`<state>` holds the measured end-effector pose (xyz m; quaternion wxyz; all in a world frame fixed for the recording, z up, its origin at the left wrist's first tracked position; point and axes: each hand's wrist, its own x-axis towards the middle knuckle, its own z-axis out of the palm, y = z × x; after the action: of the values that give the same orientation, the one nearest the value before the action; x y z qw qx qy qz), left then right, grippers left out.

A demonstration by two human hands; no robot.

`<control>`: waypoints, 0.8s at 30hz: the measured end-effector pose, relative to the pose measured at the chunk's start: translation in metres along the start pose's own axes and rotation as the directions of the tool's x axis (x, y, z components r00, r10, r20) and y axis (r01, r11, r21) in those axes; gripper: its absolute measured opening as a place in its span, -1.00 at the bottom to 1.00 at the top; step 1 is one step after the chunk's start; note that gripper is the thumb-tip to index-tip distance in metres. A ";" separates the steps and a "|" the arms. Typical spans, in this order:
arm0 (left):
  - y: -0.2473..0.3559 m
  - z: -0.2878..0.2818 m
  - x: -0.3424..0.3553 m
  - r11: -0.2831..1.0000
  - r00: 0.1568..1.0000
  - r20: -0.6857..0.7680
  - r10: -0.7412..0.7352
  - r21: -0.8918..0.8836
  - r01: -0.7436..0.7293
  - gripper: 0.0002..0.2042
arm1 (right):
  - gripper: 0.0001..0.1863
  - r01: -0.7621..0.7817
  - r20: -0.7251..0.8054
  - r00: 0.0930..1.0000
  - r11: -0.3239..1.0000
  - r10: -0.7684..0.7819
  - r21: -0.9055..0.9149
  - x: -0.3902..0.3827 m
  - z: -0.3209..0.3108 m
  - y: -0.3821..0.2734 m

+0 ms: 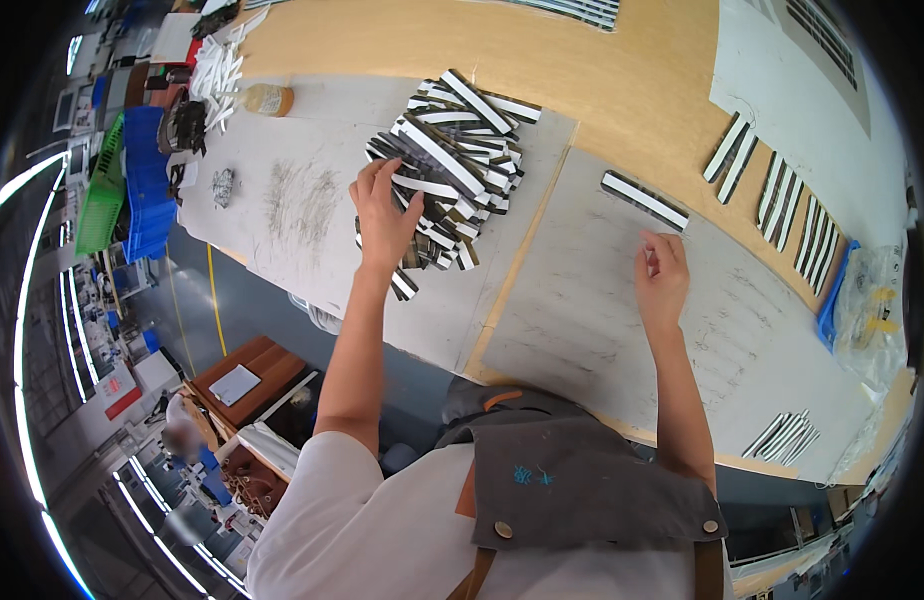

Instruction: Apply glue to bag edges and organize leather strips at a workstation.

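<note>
Nearest, the right hand is held over a grey board on the worktop, fingers loosely curled together and clamped on nothing, just near of a single black-and-white strip. Farther left, the left hand is laid with fingers apart on the heap of strips. The strips are judged light, stiff and flat, best pinched across the narrow edges.

Strips in the pile are seen as stiff, black-and-white layered, matt, touched by the left hand; grey boards look like matt cardboard, scuffed and pencil-marked; table top is shown as smooth tan wood; apron is grey cloth with metal rivets.
</note>
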<state>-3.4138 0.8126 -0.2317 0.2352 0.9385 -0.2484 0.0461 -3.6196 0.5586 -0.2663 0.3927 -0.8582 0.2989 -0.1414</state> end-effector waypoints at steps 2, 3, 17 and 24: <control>-0.016 -0.005 0.007 0.999 0.998 0.054 0.036 -0.024 -0.035 -0.60 | -0.81 0.010 0.019 1.000 0.999 -0.011 0.032 -0.006 0.007 -0.011; -0.021 -0.006 0.009 0.996 0.990 0.115 0.076 -0.049 -0.070 -0.61 | -0.81 0.017 0.033 0.999 0.998 -0.019 0.061 -0.010 0.010 -0.016; -0.038 -0.009 0.020 0.805 0.788 0.199 0.583 -0.008 -0.593 -0.75 | -0.84 0.065 -0.028 0.998 0.991 -0.063 0.119 -0.070 0.045 -0.085; -0.040 -0.007 0.012 0.705 0.681 0.188 0.708 -0.118 -0.700 -0.84 | -0.79 0.058 -0.034 0.998 0.976 -0.052 0.211 -0.072 0.078 -0.124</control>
<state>-3.3836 0.8415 -0.2395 0.1877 0.7656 -0.6148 0.0244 -3.5884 0.7133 -0.2234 0.4737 -0.8172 0.2636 -0.1955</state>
